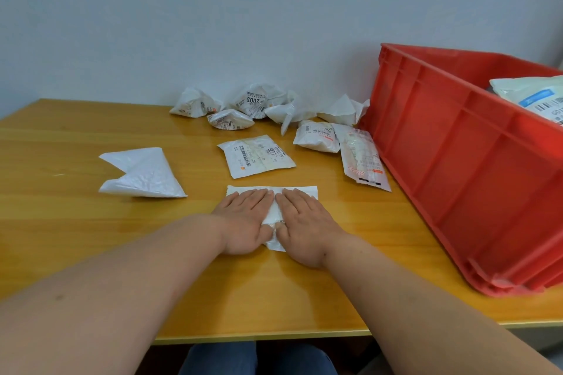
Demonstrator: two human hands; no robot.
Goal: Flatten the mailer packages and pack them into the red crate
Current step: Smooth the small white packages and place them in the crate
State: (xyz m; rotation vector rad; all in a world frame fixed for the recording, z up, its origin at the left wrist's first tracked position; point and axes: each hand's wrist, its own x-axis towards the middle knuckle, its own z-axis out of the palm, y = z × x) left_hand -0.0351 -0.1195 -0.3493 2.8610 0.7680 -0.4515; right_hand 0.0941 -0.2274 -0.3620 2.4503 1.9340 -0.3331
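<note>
Two bare hands lie palm-down, side by side, on a flat white plastic mailer near the middle of the yellow wooden tabletop. The left hand and the right hand have their fingers spread out flat and their thumbs nearly touching, pressing on the mailer rather than pinching it. The mailer shows beyond the fingertips at 12 o'clock, in the gap between the hands, and as a small corner by the thumbs at 6 o'clock.

At 12 o'clock from the hands, just beyond the pressed mailer, lies a flattened white labelled mailer with a barcode. At 10 o'clock, apart from the hands, sits a plain white folded plastic bag. At 2 o'clock lies a long clear-and-white labelled packet, its far end touching a puffy white labelled packet. Farther back at 12 o'clock, against the pale wall, is a cluster of crumpled white mailers.

At 3 o'clock, well apart from the hands, stands the red plastic crate, with a white labelled package inside it.
</note>
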